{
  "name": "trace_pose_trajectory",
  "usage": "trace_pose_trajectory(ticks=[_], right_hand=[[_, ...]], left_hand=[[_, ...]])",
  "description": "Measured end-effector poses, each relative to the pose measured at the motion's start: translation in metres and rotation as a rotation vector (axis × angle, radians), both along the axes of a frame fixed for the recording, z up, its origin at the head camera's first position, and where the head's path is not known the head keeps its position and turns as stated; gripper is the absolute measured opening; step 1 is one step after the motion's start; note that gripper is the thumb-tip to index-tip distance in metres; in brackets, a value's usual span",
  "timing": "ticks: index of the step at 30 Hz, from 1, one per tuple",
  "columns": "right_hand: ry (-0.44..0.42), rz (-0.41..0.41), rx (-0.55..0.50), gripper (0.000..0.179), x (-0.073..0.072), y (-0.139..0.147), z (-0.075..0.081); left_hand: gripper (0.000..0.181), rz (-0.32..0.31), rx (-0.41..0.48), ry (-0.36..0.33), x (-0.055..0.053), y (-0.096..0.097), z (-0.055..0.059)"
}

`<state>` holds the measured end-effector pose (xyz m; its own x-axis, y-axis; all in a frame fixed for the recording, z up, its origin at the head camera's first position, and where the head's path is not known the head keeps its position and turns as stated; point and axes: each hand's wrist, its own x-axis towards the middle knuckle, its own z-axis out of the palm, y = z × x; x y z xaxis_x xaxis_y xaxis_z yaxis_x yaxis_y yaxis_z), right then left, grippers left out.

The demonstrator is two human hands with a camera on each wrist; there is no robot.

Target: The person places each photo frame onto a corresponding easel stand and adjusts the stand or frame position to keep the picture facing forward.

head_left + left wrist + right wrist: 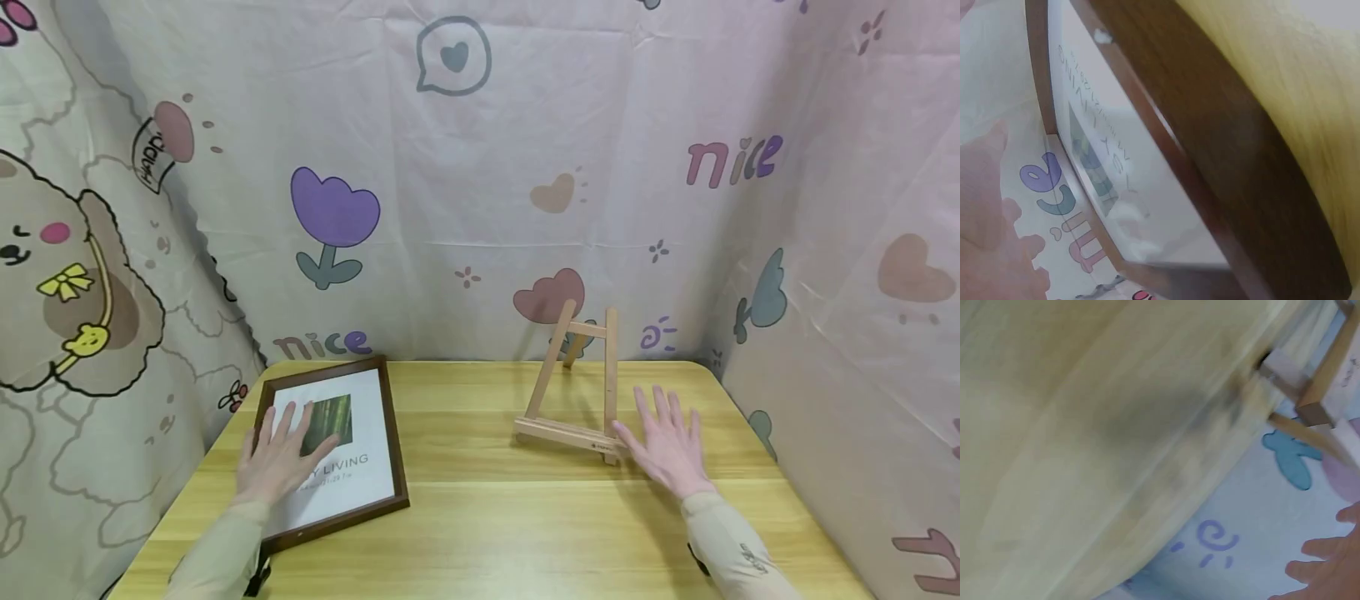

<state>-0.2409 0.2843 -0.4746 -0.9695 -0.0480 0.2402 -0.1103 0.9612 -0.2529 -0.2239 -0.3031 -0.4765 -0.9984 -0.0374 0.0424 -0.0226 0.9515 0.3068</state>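
A brown-framed picture [396, 467] lies face up on the left of the table, with a dark green photo and printed lettering on its white sheet. My left hand [277, 454] is over its left part, fingers spread, hiding some of the lettering. In the left wrist view, a gap shows between that hand [982, 187] and the picture frame [1210, 125]. On the right stands a small wooden easel [570, 433], its ledge facing me. Just right of the ledge, my right hand [671, 450] has its fingers spread and holds nothing; in the right wrist view it appears apart from the easel [1329, 381].
The wood-grain table [480, 533] has rounded far corners. A patterned cloth [465, 167] hangs behind it and along both sides, close to the table's edges. Bare tabletop lies between the picture and the easel.
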Motion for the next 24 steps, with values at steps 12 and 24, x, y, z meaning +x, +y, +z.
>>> trace_pose_trajectory(ticks=[12,24], right_hand=[[0.154,0.053,0.053,0.084,0.006,-0.037,0.02],[0.124,0.157,0.03,0.086,0.011,-0.099,0.024]], left_hand=[[0.1,0.001,0.028,-0.033,0.019,-0.008,0.007],[0.11,0.074,0.036,-0.066,0.037,-0.025,0.004]])
